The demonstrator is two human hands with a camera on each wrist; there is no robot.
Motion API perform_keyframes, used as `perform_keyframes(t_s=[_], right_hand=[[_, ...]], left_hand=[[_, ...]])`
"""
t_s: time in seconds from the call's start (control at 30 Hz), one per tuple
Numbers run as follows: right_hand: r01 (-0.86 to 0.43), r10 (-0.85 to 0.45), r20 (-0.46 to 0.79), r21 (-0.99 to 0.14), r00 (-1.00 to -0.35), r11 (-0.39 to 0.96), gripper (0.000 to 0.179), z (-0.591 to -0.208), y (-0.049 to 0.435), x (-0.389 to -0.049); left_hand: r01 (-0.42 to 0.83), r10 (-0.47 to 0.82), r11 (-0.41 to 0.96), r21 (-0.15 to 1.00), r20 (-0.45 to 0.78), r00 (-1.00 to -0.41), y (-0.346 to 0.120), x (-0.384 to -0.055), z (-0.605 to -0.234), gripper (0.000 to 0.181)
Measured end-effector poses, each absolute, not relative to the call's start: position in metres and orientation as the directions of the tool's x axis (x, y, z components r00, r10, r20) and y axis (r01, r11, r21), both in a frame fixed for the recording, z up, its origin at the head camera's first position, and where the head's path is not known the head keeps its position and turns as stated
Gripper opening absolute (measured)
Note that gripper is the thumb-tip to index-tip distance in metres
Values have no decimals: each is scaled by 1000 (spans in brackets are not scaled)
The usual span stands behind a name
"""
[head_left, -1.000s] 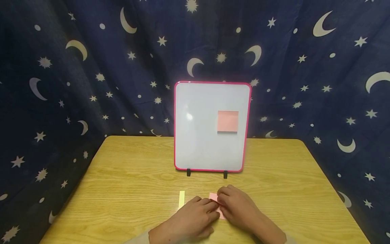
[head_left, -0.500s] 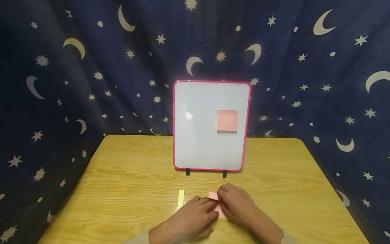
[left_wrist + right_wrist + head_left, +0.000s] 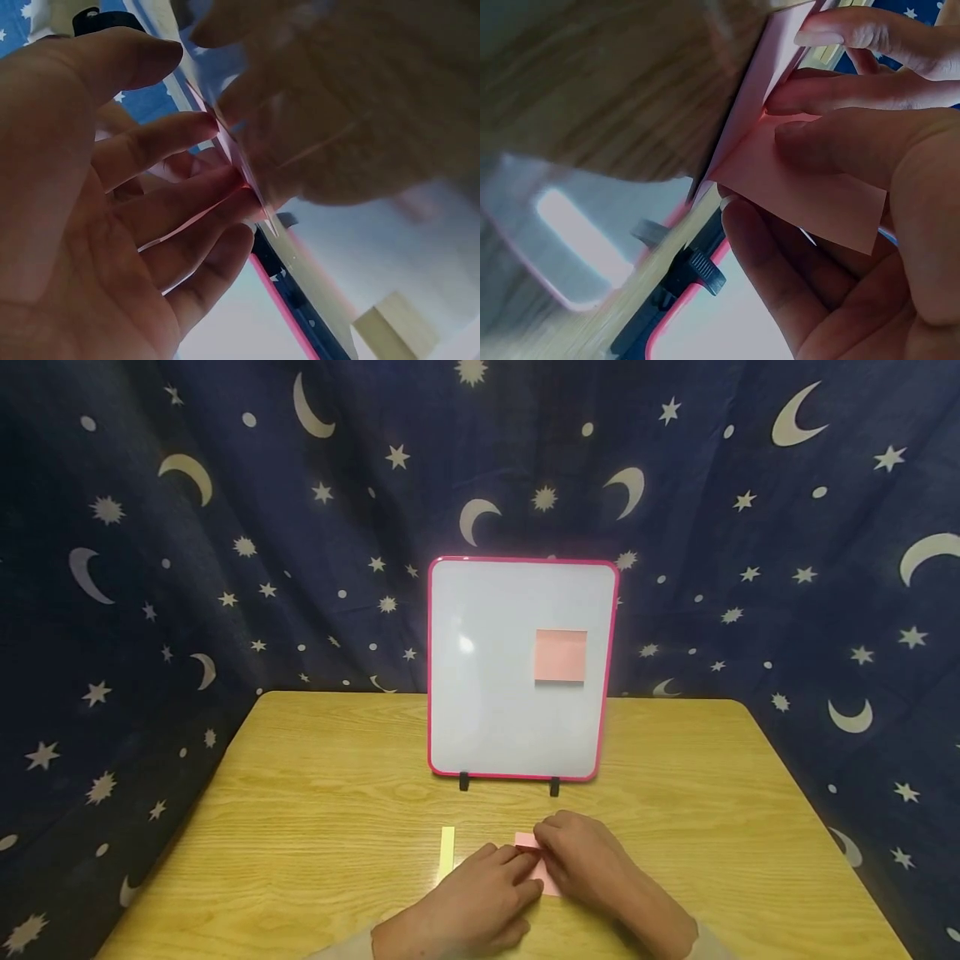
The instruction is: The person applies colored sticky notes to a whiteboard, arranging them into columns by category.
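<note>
A pink sticky note (image 3: 549,881) lies on the table between the two hands, with a flap bent up off its flat part. My right hand (image 3: 588,864) pinches that raised flap (image 3: 829,187), thumb on one face and fingers behind it. From the other side, my left hand (image 3: 476,893) rests its fingertips on the flat part, its thumb held apart from the paper. In the left wrist view the fingers (image 3: 184,199) reach the thin pink edge (image 3: 251,176). Much of the note is hidden under both hands in the head view.
Behind the hands, a pink-framed whiteboard (image 3: 495,718) stands on black feet (image 3: 554,787), bearing another pink sticky note (image 3: 560,656). A yellow paper strip (image 3: 447,847) lies left of the hands, partly covered by the left hand. A dark star-patterned curtain (image 3: 337,527) surrounds the wooden table (image 3: 315,777).
The visible part of the raised pink flap looks narrower than a second ago. Both hands have stayed in nearly the same place.
</note>
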State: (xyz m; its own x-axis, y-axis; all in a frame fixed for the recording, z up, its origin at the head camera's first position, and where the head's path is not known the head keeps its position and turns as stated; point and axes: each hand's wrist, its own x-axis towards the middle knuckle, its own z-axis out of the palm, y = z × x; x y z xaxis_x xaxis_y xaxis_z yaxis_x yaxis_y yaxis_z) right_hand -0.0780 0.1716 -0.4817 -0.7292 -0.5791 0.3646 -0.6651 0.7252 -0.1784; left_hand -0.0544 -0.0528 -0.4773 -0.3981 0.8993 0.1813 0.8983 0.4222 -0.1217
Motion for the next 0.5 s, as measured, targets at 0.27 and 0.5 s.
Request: perform_keyframes(t_s=[0.27, 0.5], right_hand=[[-657, -583, 338, -169, -739, 735, 37, -480, 173, -81], [-680, -606, 329, -190, -724, 709, 38, -476, 172, -86]], left_hand=[[894, 896, 436, -108, 141, -420, -52, -54, -476, 37], [892, 897, 434, -123, 155, -415, -51, -54, -476, 35]])
